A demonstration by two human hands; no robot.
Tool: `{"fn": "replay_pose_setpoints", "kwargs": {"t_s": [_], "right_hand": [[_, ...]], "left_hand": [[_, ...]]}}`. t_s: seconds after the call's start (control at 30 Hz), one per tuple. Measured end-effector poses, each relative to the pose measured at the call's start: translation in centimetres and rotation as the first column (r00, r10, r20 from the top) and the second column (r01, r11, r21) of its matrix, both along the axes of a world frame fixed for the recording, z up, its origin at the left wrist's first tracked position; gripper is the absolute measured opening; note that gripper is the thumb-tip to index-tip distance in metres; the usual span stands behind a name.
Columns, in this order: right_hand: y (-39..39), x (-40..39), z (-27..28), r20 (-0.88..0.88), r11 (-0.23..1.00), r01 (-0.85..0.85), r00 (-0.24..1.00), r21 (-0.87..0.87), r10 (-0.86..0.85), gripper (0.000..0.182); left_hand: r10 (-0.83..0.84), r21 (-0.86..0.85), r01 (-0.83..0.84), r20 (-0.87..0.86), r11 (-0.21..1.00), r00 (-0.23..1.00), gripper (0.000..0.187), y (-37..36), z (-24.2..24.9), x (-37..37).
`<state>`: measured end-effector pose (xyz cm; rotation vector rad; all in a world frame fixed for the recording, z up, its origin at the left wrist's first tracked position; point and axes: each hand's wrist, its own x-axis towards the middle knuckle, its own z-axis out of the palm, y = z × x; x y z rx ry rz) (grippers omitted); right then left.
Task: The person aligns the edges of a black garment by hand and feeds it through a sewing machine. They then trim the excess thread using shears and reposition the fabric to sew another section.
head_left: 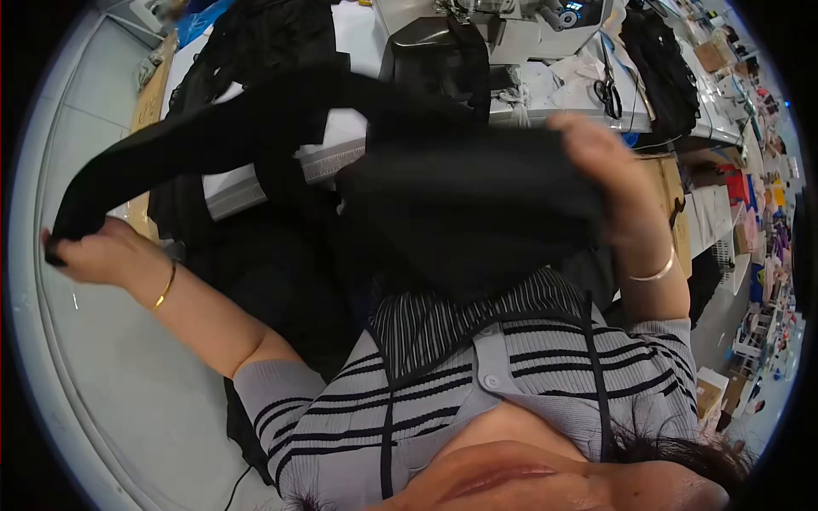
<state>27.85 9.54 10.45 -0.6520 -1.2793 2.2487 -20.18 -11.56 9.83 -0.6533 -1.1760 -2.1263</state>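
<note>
A large piece of black fabric is held up in front of my chest, stretched across the view. At the far left, my left hand is closed around the end of a long narrow strip of it, raised out to the side. My right hand, smeared by motion, grips the wide panel at its upper right edge. The fabric hides part of the table and of the sewing machine behind it. More dark cloth lies below, over my lap.
Black scissors lie on the white table at the back right, near a black lace-like garment. A ruler strip runs along the table's front edge. Black cloth is heaped at the back left. Cardboard stands at the right.
</note>
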Motion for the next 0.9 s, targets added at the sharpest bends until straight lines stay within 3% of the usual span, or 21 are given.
{"fn": "replay_pose_setpoints", "kwargs": {"t_s": [0.03, 0.07, 0.1, 0.13, 0.17, 0.2, 0.23, 0.27, 0.3, 0.33, 0.37, 0.43, 0.47, 0.53, 0.57, 0.7, 0.77, 0.8, 0.83, 0.87, 0.9], "right_hand": [[2.6, 0.9, -2.8, 0.549, 0.854, -0.487, 0.771, 0.184, 0.322, 0.049], [2.4, 0.3, -3.4, 0.831, 0.608, -0.756, 0.485, 0.242, 0.273, 0.053], [2.0, -0.9, -4.2, 0.983, 0.299, -0.944, 0.169, 0.143, 0.064, 0.057], [2.2, -1.2, -4.7, 0.981, 0.302, -0.943, 0.175, 0.142, 0.083, 0.057], [1.5, -1.7, -5.8, 0.703, 0.540, -0.648, 0.698, 0.537, 0.138, 0.058], [1.3, -2.2, -6.6, 0.193, 0.746, -0.148, 0.981, 0.649, 0.027, 0.058], [1.5, -3.7, -6.5, 0.058, 0.731, -0.047, 0.998, 0.681, 0.010, 0.061], [1.7, -5.7, -6.4, -0.079, 0.711, 0.056, 0.997, 0.701, -0.001, 0.064], [1.4, -7.3, -7.2, -0.188, 0.802, 0.155, 0.981, 0.577, -0.055, 0.043], [2.4, -7.1, -8.1, -0.122, 0.910, 0.086, 0.992, 0.405, -0.039, 0.030], [3.4, -6.9, -8.7, -0.061, 0.977, 0.018, 0.998, 0.213, -0.005, 0.018], [5.0, -6.3, -9.2, -0.126, 0.977, 0.070, 0.991, 0.203, -0.045, 0.015], [6.3, -5.3, -10.0, -0.093, 0.980, -0.023, 0.995, 0.199, 0.043, 0.015], [7.7, -4.5, -11.7, 0.000, 0.969, -0.111, 0.994, 0.219, 0.114, 0.018], [7.9, -4.6, -11.9, -0.004, 0.972, -0.119, 0.993, 0.201, 0.122, 0.018], [8.7, -5.0, -11.2, -0.045, 0.954, 0.124, 0.992, 0.272, -0.116, 0.016], [9.2, -5.4, -11.5, -0.048, 0.932, 0.188, 0.982, 0.309, -0.182, 0.015], [9.9, -6.0, -12.3, -0.088, 0.825, 0.313, 0.947, 0.471, -0.309, 0.015], [10.3, -6.4, -12.8, -0.150, 0.673, 0.418, 0.895, 0.611, -0.420, 0.015], [10.4, -6.6, -13.1, -0.149, 0.674, 0.417, 0.896, 0.611, -0.419, 0.015], [10.4, -6.8, -13.4, -0.100, 0.709, 0.381, 0.909, 0.594, -0.405, 0.016]], "left_hand": [[0.038, 0.015, -0.037, -0.072, 0.999, 0.997, 0.029, 1.2, 2.1, 2.7], [0.059, -0.190, -0.087, -0.149, 0.978, 0.987, 0.028, 2.0, 3.0, 5.3], [0.071, -0.375, -0.156, -0.231, 0.914, 0.970, 0.028, 3.1, 3.2, 8.3], [-0.137, -0.506, -0.020, -0.272, 0.862, 0.952, 0.028, 5.7, 2.9, 12.3], [-0.347, -0.634, 0.103, -0.275, 0.767, 0.897, 0.028, 7.9, 2.1, 15.8], [-0.675, -0.820, 0.147, -0.338, 0.554, 0.656, 0.038, 10.6, 1.8, 18.2], [-0.738, -0.948, -0.018, -0.260, 0.318, 0.622, 0.026, 12.1, 1.9, 20.8], [-0.765, -0.962, 0.020, -0.204, 0.272, 0.610, 0.026, 13.7, 0.9, 22.4], [-0.787, -0.973, 0.054, -0.148, 0.225, 0.599, 0.025, 15.3, -0.3, 23.0], [-0.786, -0.979, 0.038, -0.136, 0.199, 0.603, 0.025, 16.5, -0.6, 22.8], [-0.794, -0.981, 0.138, -0.024, 0.134, 0.607, 0.023, 17.5, -0.8, 22.2], [-0.759, -0.929, 0.369, 0.257, -0.023, 0.599, 0.013, 18.6, -1.1, 20.9], [-0.743, -0.932, 0.362, 0.264, -0.032, 0.615, 0.013, 19.3, -1.6, 20.8], [-0.667, -0.744, 0.668, 0.514, -0.032, 0.540, 0.013, 20.5, -2.9, 20.8], [-0.663, -0.723, 0.690, 0.495, 0.045, 0.562, 0.015, 21.1, -3.4, 21.5], [-0.520, -0.786, 0.619, 0.532, -0.007, 0.669, 0.015, 23.4, -2.8, 22.3], [-0.737, -0.905, 0.371, 0.102, 0.211, 0.668, 0.016, 25.3, -3.7, 21.5], [-0.736, -0.906, 0.370, 0.105, 0.206, 0.668, 0.016, 26.0, -3.6, 21.5], [-0.749, -0.965, 0.149, -0.067, 0.218, 0.659, 0.018, 26.9, -3.3, 21.7], [-0.757, -0.969, -0.080, -0.234, 0.236, 0.610, 0.021, 27.5, -3.2, 21.8], [-0.756, -0.969, -0.080, -0.233, 0.234, 0.611, 0.021, 27.4, -4.0, 21.3]]}}
